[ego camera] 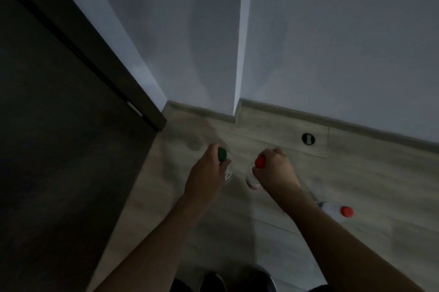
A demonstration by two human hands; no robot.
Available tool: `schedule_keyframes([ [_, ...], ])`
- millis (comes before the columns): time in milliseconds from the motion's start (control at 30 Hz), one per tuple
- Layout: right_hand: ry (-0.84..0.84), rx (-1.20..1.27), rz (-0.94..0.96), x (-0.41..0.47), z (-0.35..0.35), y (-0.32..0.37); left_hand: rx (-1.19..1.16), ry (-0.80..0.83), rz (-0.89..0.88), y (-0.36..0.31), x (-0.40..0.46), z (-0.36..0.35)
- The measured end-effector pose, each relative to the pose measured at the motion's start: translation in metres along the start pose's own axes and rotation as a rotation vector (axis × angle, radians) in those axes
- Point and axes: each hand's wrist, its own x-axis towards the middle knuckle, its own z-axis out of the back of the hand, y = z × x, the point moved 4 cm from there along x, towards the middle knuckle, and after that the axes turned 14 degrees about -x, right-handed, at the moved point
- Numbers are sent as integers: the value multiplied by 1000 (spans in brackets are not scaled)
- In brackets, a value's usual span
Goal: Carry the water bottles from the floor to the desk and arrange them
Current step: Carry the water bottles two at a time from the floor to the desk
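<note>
I look straight down at a pale wooden floor (368, 180) in dim light. My left hand (206, 173) grips the neck of a clear water bottle with a green cap (222, 154). My right hand (275, 168) grips the neck of a clear bottle with a red cap (260, 161). Both bottles hang upright below the hands, their bodies mostly hidden. Whether their bases touch the floor I cannot tell. A third clear bottle with a red cap (346, 211) stands on the floor to the right, beside my right forearm.
A dark door or cabinet front (59, 125) fills the left side. White walls meet in a corner (237, 54) ahead, with a skirting board along the floor. A round black floor fitting (308, 138) lies near the wall. My shoes (237, 280) show at the bottom edge.
</note>
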Motion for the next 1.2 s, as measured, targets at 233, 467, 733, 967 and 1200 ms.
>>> schedule_keyframes([
  [233,-55,23,52,-123,254,71,-72,-45,-121,-236,-52,155],
  [467,-203,60,54,-233,462,111,-55,-117,-290,-438,-101,274],
  [733,-229,106,52,-299,528,92,-92,-71,-263,-503,-151,292],
  [967,-306,166,-32,-333,535,47,-29,42,-361,-536,-171,272],
  [1200,-413,222,-213,-383,545,-12,-3,178,-513,-572,-182,220],
])
